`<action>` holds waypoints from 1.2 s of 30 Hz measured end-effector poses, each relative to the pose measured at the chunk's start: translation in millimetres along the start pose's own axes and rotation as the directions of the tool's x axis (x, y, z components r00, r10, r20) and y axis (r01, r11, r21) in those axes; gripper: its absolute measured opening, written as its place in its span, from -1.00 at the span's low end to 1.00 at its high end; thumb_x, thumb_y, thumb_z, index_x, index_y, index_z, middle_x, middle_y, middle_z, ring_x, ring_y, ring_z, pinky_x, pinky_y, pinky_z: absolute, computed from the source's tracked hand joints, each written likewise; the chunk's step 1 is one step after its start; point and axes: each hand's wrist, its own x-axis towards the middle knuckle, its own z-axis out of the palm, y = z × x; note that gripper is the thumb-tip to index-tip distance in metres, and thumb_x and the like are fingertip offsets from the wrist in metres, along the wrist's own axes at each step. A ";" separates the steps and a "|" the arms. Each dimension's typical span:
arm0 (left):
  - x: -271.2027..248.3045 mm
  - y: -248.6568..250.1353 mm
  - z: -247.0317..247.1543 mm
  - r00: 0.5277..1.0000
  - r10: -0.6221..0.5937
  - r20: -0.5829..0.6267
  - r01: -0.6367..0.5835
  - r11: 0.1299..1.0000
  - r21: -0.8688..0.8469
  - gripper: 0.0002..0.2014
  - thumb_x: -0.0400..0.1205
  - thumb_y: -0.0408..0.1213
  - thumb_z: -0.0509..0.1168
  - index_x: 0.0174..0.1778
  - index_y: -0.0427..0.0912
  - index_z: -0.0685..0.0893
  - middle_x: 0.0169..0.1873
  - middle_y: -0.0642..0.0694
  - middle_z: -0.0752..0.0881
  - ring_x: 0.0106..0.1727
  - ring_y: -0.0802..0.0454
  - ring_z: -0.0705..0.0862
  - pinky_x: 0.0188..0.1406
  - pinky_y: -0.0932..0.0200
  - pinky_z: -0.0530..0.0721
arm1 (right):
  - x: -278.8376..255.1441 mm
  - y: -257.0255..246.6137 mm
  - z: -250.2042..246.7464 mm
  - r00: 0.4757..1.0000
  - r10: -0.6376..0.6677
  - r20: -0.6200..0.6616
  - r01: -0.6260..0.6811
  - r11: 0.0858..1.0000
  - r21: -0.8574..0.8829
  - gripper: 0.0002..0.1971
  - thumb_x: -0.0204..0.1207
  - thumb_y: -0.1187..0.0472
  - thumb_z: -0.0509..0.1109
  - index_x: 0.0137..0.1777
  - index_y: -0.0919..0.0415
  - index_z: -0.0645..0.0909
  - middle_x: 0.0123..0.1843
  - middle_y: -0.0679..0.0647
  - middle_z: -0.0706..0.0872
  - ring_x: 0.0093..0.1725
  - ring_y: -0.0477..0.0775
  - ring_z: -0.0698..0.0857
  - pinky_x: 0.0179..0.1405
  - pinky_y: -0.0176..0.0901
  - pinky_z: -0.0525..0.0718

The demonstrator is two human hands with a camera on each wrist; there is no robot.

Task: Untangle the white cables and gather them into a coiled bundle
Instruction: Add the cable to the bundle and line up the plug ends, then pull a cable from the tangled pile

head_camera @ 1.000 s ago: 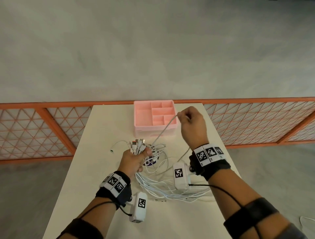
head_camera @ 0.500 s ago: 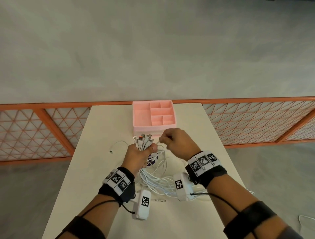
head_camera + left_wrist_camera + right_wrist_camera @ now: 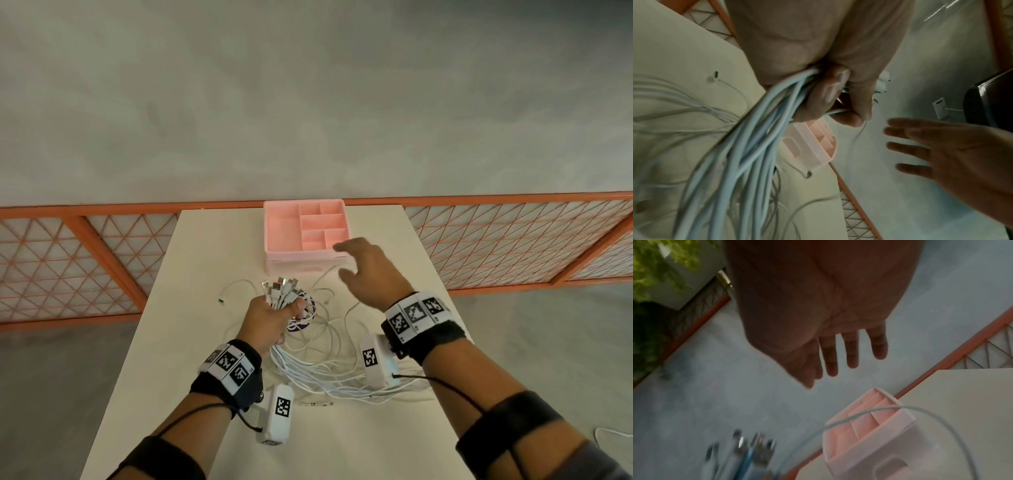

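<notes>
My left hand (image 3: 274,317) grips a bunch of white cables (image 3: 318,373) near their plug ends (image 3: 279,289), which stick up out of my fist. The cables trail in loose loops over the white table (image 3: 191,274) toward me. In the left wrist view the fingers (image 3: 830,91) curl round the strands (image 3: 760,129). My right hand (image 3: 368,267) hovers empty with fingers spread, above the table beside the pink organiser. The right wrist view shows its flat palm (image 3: 818,296) and one cable arc (image 3: 920,412) below it.
A pink divided organiser box (image 3: 274,233) stands at the table's far middle. One loose cable end (image 3: 222,300) lies left of the bunch. An orange mesh fence (image 3: 68,260) runs behind the table, with grey floor beyond it.
My right hand pinched a cable and brought it to the bunch in my left hand. It has now let go, opened, and lifted away toward the organiser.
</notes>
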 end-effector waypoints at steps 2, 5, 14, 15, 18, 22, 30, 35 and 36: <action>-1.4 6.0 4.3 0.999 0.023 0.026 -0.023 1.000 -0.001 -0.84 0.60 -0.25 0.50 -0.25 -0.22 0.75 -0.41 -0.13 0.73 -0.64 0.08 0.31 -0.62 0.28 0.29 | -4.6 -4.7 13.3 0.990 -0.061 0.125 0.064 0.998 -0.023 -0.58 0.62 0.15 0.37 0.48 0.06 0.54 0.50 0.03 0.55 0.47 0.10 0.49 0.48 0.11 0.48; -2.1 10.6 5.3 0.998 0.031 0.051 -0.030 0.999 -0.030 -0.86 0.60 -0.27 0.49 -0.20 -0.26 0.74 -0.43 -0.11 0.72 -0.64 0.12 0.32 -0.60 0.28 0.27 | -7.7 -6.3 25.9 0.983 -0.026 0.184 0.012 0.997 0.073 -0.74 0.65 0.12 0.35 0.30 0.07 0.66 0.15 0.02 0.76 0.10 0.01 0.71 0.20 -0.09 0.61; -7.2 6.0 0.8 0.985 -0.012 0.174 0.029 0.995 -0.095 -0.79 0.61 -0.23 0.46 -0.09 -0.36 0.77 -0.36 -0.14 0.70 -0.60 0.12 0.26 -0.66 0.31 0.23 | -5.3 -4.0 33.5 0.968 -0.095 0.230 0.078 0.994 0.082 -0.70 0.56 0.05 0.48 0.29 -0.08 0.65 0.14 -0.01 0.50 -0.18 -0.22 0.53 0.08 -0.21 0.54; -7.7 7.0 1.5 0.983 -0.015 0.185 0.032 0.995 -0.090 -0.78 0.62 -0.23 0.46 -0.08 -0.37 0.77 -0.35 -0.14 0.70 -0.60 0.12 0.26 -0.66 0.31 0.23 | -4.2 -3.6 34.1 0.967 -0.096 0.236 0.082 0.994 0.067 -0.78 0.57 0.04 0.46 0.19 -0.01 0.71 0.11 0.01 0.52 -0.19 -0.21 0.52 0.05 -0.20 0.51; -6.4 10.8 0.0 0.988 -0.023 0.152 0.044 0.990 -0.134 -0.80 0.64 -0.23 0.44 -0.05 -0.34 0.78 -0.32 -0.17 0.74 -0.63 0.15 0.28 -0.68 0.32 0.23 | 0.4 0.0 26.8 0.991 -0.052 0.120 0.033 0.988 0.153 -0.84 0.54 0.04 0.50 -0.07 0.12 0.78 -0.01 0.02 0.59 -0.18 -0.14 0.58 -0.03 -0.21 0.51; -4.5 7.0 -7.8 0.994 -0.049 0.095 0.063 0.985 -0.158 -0.66 0.58 -0.18 0.47 0.05 -0.44 0.75 -0.28 -0.15 0.78 -0.66 0.16 0.28 -0.71 0.34 0.25 | 11.5 4.4 -15.2 0.983 0.125 -0.138 -0.064 0.923 0.381 -0.82 0.51 0.08 0.54 -0.25 0.15 0.78 -0.32 0.01 0.74 -0.37 -0.17 0.62 -0.30 -0.37 0.51; -4.0 0.8 -10.0 0.995 -0.099 -0.004 0.095 0.964 -0.248 -0.75 0.68 -0.19 0.39 0.02 -0.35 0.77 -0.41 -0.12 0.65 -0.63 0.17 0.28 -0.72 0.36 0.22 | 6.6 60.2 -77.0 0.764 0.532 -0.364 -0.184 0.722 0.667 -0.85 0.58 0.17 0.45 -0.13 0.26 0.72 -0.31 0.13 0.74 -0.48 0.06 0.69 -0.44 -0.12 0.68; -0.3 10.8 -10.2 0.996 -0.057 -0.073 0.027 0.931 -0.363 -0.77 0.70 -0.11 0.34 -0.13 -0.21 0.66 -0.53 -0.02 0.37 -0.64 0.18 0.27 -0.73 0.35 0.25 | -16.4 132.7 -76.4 0.513 0.815 -0.269 -0.295 0.462 0.836 -0.75 0.67 0.23 0.29 0.27 0.31 0.62 -0.04 0.21 0.79 -0.22 0.08 0.80 0.05 0.04 0.81; -0.4 15.7 -8.2 0.996 -0.046 -0.073 0.013 0.918 -0.397 -0.77 0.70 -0.11 0.33 -0.15 -0.21 0.65 -0.54 -0.01 0.34 -0.64 0.18 0.26 -0.74 0.35 0.24 | -21.6 144.2 -71.9 0.497 0.839 -0.221 -0.343 0.424 0.838 -0.71 0.65 0.26 0.28 0.32 0.35 0.60 -0.09 0.22 0.77 -0.24 0.09 0.76 0.07 0.05 0.79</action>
